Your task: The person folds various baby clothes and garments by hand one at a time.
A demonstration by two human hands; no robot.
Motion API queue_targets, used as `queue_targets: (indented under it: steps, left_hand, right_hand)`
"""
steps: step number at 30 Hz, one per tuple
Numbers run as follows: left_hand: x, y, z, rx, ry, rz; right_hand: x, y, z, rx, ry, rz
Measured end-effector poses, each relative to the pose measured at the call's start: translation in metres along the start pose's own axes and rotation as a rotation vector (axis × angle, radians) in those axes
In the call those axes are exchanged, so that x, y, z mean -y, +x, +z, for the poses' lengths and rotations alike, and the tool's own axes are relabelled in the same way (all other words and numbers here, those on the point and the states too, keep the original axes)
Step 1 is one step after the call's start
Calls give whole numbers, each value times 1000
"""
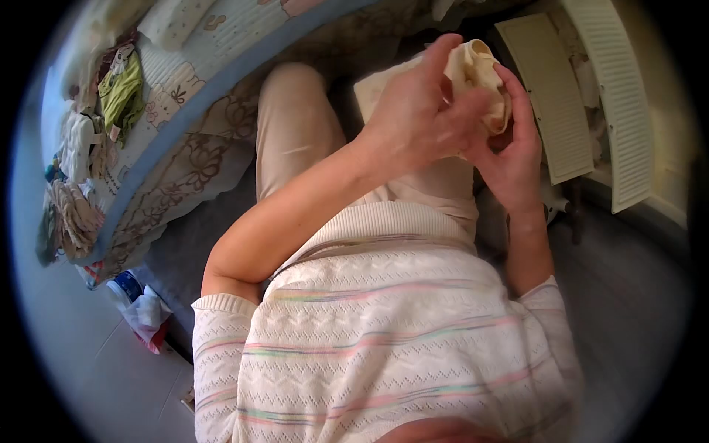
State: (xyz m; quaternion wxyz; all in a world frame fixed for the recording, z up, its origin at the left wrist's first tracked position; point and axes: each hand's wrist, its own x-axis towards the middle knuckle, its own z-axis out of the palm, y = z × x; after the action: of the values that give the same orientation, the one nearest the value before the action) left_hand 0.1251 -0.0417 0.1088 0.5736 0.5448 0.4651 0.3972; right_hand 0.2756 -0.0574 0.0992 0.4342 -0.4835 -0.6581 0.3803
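A cream cloth, bunched at one end, lies above my lap between my two hands. Its flatter part reaches left under my left hand, whose fingers are raised and apart over the cloth. My right hand curves around the right side of the bunched part, fingertips against its edge. Part of the cloth is hidden behind my fingers.
To the left is a bed with a patterned cover. Green clothing and beige clothing lie along it. Cream slatted panels stand at the right. A plastic bag sits on the floor at lower left.
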Motion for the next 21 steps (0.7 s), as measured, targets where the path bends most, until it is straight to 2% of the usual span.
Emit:
queue_targets:
  steps: [2, 4, 5, 6, 8, 9, 11, 12, 16, 19, 21]
  left_hand:
    - [0, -3, -5, 68, -29, 21]
    - [14, -4, -20, 135, -96, 61]
    - [23, -3, -30, 57, -160, 49]
    - [36, -2, -42, -60, -280, 41]
    - [67, 1, -69, -282, -19, 117]
    - [75, -3, -75, -243, -143, -24]
    - [88, -8, -80, -141, -381, -318]
    - [94, -9, -79, -88, -435, -368]
    - [100, -12, -79, 1, -864, -305]
    - [85, -14, -88, 31, -1117, -313]
    - [73, -16, -86, 21, -1092, -275]
  right_hand:
    - [1, 3, -6, 14, -117, -18]
    - [-9, 8, -13, 18, 15, 130]
    - [-17, 10, -17, 17, 83, 205]
    - [-24, 13, -20, -6, 179, 190]
    - [-26, 19, -19, -21, 383, 226]
    - [-26, 22, -18, -36, 488, 243]
    - [-16, 35, -14, 80, 523, 234]
    - [-7, 43, -9, 129, 533, 229]
    - [14, 75, 6, 271, 553, 130]
    - [26, 83, 6, 340, 757, 182]
    - [43, 77, -2, 209, 822, 293]
